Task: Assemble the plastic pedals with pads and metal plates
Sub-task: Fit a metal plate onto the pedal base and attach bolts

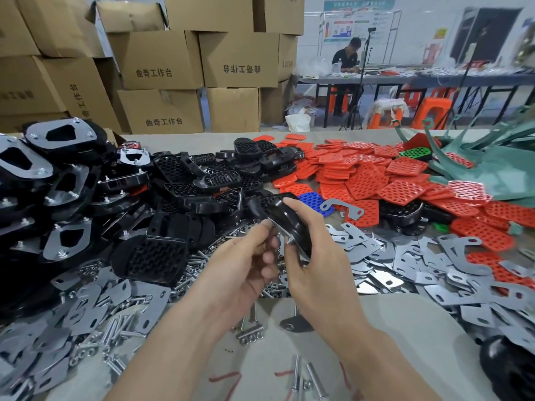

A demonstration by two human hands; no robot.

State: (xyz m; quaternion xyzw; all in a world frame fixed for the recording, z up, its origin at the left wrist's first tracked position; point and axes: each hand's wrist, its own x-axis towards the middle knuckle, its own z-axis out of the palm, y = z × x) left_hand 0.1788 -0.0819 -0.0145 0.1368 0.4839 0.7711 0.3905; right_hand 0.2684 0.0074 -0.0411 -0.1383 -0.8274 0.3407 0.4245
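Head view: both hands meet over the table (pixel 405 337), above its near middle. The right hand (pixel 315 273) grips a black pedal (pixel 279 214), held on edge and tilted, thumb on its upper rim and fingers curled round the far side. A metal plate (pixel 285 237) lies against the pedal's underside, with a bolt end (pixel 289 241) sticking out towards the left hand (pixel 246 273). That hand's thumb and forefinger pinch the pedal's near edge by the plate, the other fingers curled below; whether they also hold a small part I cannot tell. Beyond the hands lies a heap of bare black pedals (pixel 188 180), and at far left a stack of pedals with plates (pixel 63 134) bolted on. Red pads (pixel 376 175) spread across the right side of the table, with one blue pad (pixel 312 201) just beside the held pedal and a green pad (pixel 415 153) further back. Loose plates (pixel 405 256) are strewn to the right and near left, and bolts (pixel 115 328) and nuts lie among them and under the hands. Cardboard boxes (pixel 162 59) are stacked behind the table. A person (pixel 346 59) sits at a far bench.
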